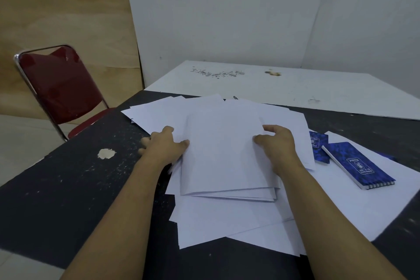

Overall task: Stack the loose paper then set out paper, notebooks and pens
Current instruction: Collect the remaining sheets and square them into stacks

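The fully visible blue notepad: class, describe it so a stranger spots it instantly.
At the right of the black table lies a large white sheet. The blue marbled notepad there lies uncovered, wire spiral showing; its twin is partly under papers.

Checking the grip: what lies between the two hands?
The partly gathered paper stack, gripped at its sides by the left hand and right hand; head view.
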